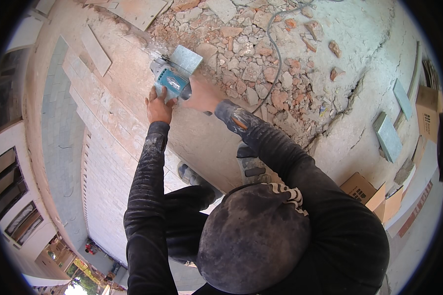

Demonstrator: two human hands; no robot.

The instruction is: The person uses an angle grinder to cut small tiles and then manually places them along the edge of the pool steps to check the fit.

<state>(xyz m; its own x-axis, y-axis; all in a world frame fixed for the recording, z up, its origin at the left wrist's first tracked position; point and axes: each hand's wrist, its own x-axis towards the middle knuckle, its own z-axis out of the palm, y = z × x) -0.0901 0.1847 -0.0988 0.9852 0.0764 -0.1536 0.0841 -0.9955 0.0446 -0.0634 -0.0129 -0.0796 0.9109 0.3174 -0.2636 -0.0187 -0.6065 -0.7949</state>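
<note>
Boxes [358, 188] with contents unseen, right hand [204, 93] closed around blue grinder [171, 80], left hand [158, 106] spread beside it, grip unclear

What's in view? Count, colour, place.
Angle grinder: 1, teal and grey, upper centre-left
Loose tile: 1, grey-green, beside grinder
Rubble: uncountable, red and grey, upper centre
Cable: 1, grey, over rubble
Stray tiles: 2+, grey-green, far right
Cardboard boxes: 2+, brown, right
Paving: 2 areas, white, grey-green, left
Windows: 2+, dark, left
Cap: 1, dark, lower centre
Shoes: 2, grey, centre
Sleeves: 2, black, centre
Left hand: 1, bare, grinder's side
Right hand: 1, bare, grinder's rear
</note>
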